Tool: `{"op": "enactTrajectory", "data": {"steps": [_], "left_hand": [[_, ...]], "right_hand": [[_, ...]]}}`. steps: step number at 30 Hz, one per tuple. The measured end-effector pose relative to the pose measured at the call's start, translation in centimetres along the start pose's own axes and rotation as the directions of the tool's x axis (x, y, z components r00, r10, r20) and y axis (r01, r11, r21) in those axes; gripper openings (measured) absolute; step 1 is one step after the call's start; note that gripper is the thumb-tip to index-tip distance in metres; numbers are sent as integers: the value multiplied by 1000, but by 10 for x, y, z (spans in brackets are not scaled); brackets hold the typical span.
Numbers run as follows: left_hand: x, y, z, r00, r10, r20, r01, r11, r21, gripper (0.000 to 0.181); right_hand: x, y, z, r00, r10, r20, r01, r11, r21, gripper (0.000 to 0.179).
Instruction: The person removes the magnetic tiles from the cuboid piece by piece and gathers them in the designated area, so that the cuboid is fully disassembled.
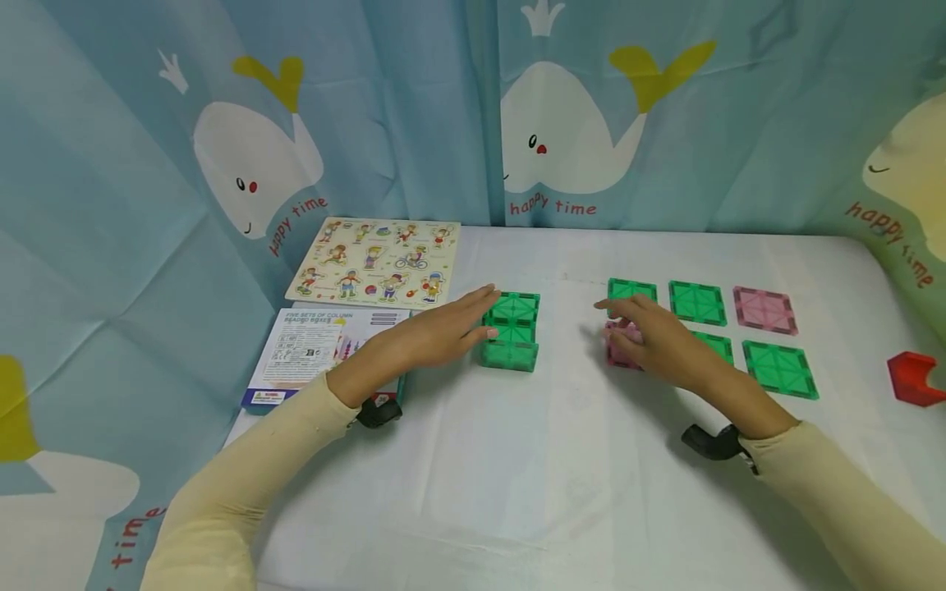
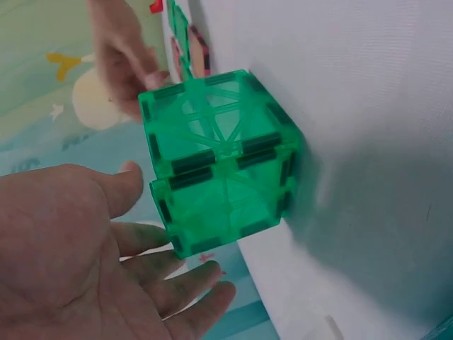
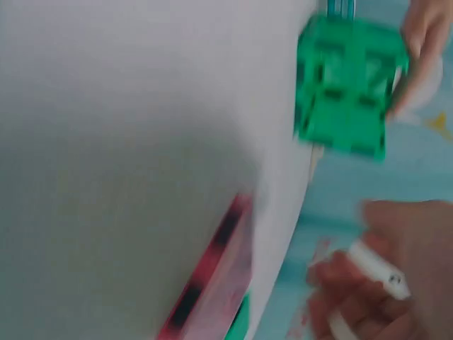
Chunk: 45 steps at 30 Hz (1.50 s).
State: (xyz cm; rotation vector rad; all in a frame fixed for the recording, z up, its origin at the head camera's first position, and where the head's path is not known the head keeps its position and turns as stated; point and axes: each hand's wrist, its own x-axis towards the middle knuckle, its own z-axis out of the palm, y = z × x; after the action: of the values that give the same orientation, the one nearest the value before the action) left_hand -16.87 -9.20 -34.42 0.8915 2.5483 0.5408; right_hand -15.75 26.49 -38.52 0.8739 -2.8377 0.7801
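Observation:
A boxy shape of see-through green magnetic tiles [image 1: 512,320] stands on the white table, its edges dotted with dark magnets. My left hand [image 1: 439,332] is at its left side with fingers extended and thumb apart; in the left wrist view, the palm [image 2: 64,255] shows bare beside the green box [image 2: 223,163]. My right hand [image 1: 658,341] hovers over a pink magnetic tile [image 1: 615,351], partly covering it. Its fingers are loosely bent and hold nothing. Blurred in the right wrist view, the right hand [image 3: 375,283] is apart from the pink tile [image 3: 219,269].
Flat green tiles [image 1: 697,304] and another pink tile [image 1: 765,310] lie around the right hand. A red curved piece [image 1: 915,378] sits at the far right. On the left lie a picture puzzle board [image 1: 377,261] and a beaded-boxes package [image 1: 303,349]. A whale-print curtain [image 1: 436,107] hangs behind.

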Motion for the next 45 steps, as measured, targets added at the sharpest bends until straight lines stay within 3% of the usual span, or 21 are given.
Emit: {"op": "enactTrajectory", "data": {"steps": [4,8,12,15,23,32,37,40,45], "left_hand": [[1,0,0,1000,-3,-7,3,1000,-2,68],[1,0,2,1000,0,-22,1,1000,16,66],[2,0,4,1000,-1,-30,2,999,41,64],[2,1,5,1000,-2,-31,4,998,55,64],[4,2,7,999,-4,-40,7,996,92,61],[1,3,4,999,-19,-38,23,994,110,60],[1,2,3,999,-14,-37,19,993,115,60],[2,1,3,999,-10,-40,14,993,117,60],[2,0,4,999,-9,-35,13,994,107,61]], "right_hand": [[9,-30,15,984,-179,-21,180,983,40,44],[18,-53,33,922,-386,-28,385,922,-43,55],[26,-65,46,880,-474,-32,467,874,-133,63],[30,-69,51,871,-492,-23,483,862,-151,67],[29,-72,58,873,-488,7,479,853,-206,67],[17,-80,61,832,-554,15,537,799,-272,71],[10,-83,59,833,-553,28,530,783,-326,74],[6,-85,56,844,-535,34,515,793,-324,74],[-5,-89,41,881,-473,-24,461,868,-183,70]]}}
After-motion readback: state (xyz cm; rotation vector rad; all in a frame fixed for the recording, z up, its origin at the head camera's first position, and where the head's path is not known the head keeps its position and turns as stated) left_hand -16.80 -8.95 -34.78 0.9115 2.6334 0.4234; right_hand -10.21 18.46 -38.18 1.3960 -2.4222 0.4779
